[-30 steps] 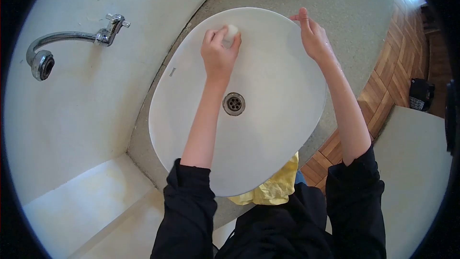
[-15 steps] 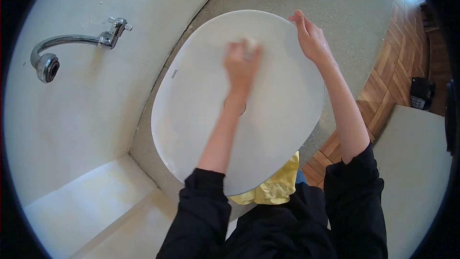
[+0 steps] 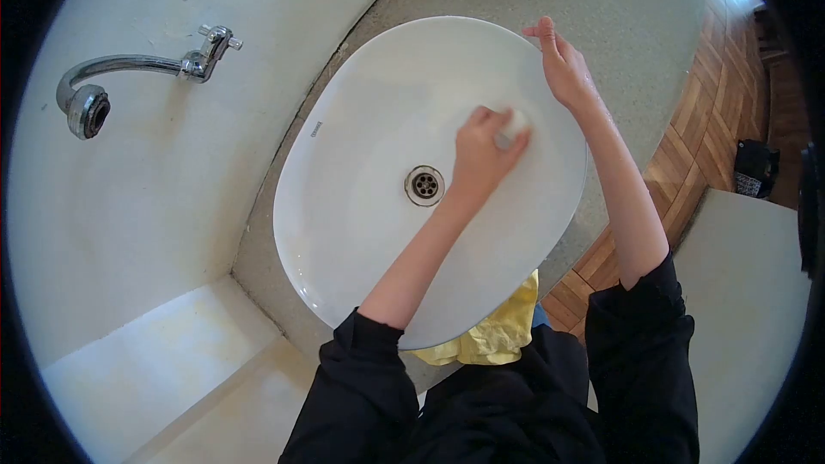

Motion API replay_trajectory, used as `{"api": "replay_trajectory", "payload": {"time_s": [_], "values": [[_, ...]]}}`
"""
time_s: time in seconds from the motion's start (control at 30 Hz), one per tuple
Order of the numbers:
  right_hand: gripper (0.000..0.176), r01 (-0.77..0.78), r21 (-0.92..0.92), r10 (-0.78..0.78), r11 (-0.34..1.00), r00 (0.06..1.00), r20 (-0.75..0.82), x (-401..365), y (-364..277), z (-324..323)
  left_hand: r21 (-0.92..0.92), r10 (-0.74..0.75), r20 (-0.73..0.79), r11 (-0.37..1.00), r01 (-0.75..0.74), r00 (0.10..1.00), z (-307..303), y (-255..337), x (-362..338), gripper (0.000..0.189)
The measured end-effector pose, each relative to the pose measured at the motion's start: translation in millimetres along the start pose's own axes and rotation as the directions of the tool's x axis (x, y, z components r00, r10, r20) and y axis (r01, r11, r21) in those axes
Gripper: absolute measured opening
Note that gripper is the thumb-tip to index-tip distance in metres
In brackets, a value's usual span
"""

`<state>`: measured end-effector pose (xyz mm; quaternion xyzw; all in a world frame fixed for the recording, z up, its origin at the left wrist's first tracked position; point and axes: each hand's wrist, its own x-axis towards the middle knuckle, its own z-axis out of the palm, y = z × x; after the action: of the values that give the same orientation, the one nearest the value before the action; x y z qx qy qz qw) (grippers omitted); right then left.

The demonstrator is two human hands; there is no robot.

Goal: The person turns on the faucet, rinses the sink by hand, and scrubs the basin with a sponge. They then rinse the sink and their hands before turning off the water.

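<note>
My left hand (image 3: pixel 483 150) is inside the white oval sink basin (image 3: pixel 361 232), closed around a small white scrubbing pad (image 3: pixel 515 125) pressed to the basin's right inner side. Motion smears the pad and fingertips a little. At the far right rim, my right hand (image 3: pixel 565 69) rests with its thumb up and apart from the fingers, some of which are hidden behind it. Wet drops or suds show on this hand and wrist. Left of my left wrist, the round metal drain (image 3: pixel 424 186) is in plain sight.
A chrome wall faucet (image 3: pixel 137 69) juts out at the left. The basin stands on a grey stone counter (image 3: pixel 636 60). A yellow cloth (image 3: pixel 494 331) hangs at the near edge, against my body. Wooden flooring (image 3: pixel 687 155) and a dark bag (image 3: pixel 756 167) lie to the right.
My left hand has moved right with the white pad, from the basin's middle to its right side, uncovering the drain. My right hand stays at the rim.
</note>
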<state>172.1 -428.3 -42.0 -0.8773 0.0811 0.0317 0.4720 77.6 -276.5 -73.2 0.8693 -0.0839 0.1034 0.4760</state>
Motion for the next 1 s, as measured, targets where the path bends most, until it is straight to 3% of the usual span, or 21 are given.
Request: {"api": "replay_trajectory", "payload": {"time_s": [0.1, 0.2, 0.3, 0.43, 0.53, 0.67, 0.77, 0.87, 0.9, 1.0], "values": [[0.079, -0.042, 0.028, 0.042, 0.999, 0.999, 0.020, 3, 4, 1, 0.098, 0.142, 0.084, 0.984, -0.150, 0.986, -18, -24, 9, 0.031], [0.081, -0.018, 0.016, 0.018, 1.000, 1.000, -0.017, 0, 4, 1, 0.261, 0.162, -0.002, 0.953, -0.156, 0.987, -56, -45, 49, 0.031], [0.082, 0.000, 0.021, 0.000, 1.000, 1.000, -0.023, -3, 1, 1, 0.290, 0.088, -0.033, 0.954, -0.075, 0.996, -40, -36, 33, 0.030], [0.082, -0.006, 0.005, 0.006, 1.000, 1.000, -0.014, 0, 3, 1, -0.036, 0.155, 0.350, 0.988, -0.152, 0.924, -29, -11, -13, 0.031], [0.081, 0.020, -0.005, -0.020, 1.000, 1.000, -0.007, 1, 6, 1, 0.209, 0.172, 0.323, 0.946, -0.247, 0.931, -41, -32, 21, 0.031], [0.082, 0.029, 0.028, -0.029, 0.999, 0.999, -0.019, -1, 4, 1, 0.283, 0.183, 0.210, 0.929, -0.239, 0.960, -46, -27, 46, 0.033], [0.082, 0.045, 0.006, -0.045, 0.999, 0.998, -0.043, 0, 5, 5, 0.139, 0.182, 0.475, 0.951, -0.277, 0.861, -41, -14, -12, 0.032], [0.084, 0.047, -0.040, -0.048, 0.998, 0.998, -0.029, 0, 0, 2, 0.000, 0.200, 0.572, 0.970, -0.243, 0.796, -56, -17, -29, 0.031], [0.085, 0.044, -0.054, -0.045, 0.998, 0.999, -0.009, -3, 0, 0, 0.071, 0.195, 0.581, 0.955, -0.288, 0.790, -57, -20, -16, 0.030], [0.080, 0.046, -0.057, -0.049, 0.997, 0.998, -0.047, 2, 8, 4, 0.153, 0.271, 0.419, 0.919, -0.362, 0.866, -45, -25, 36, 0.030]]}}
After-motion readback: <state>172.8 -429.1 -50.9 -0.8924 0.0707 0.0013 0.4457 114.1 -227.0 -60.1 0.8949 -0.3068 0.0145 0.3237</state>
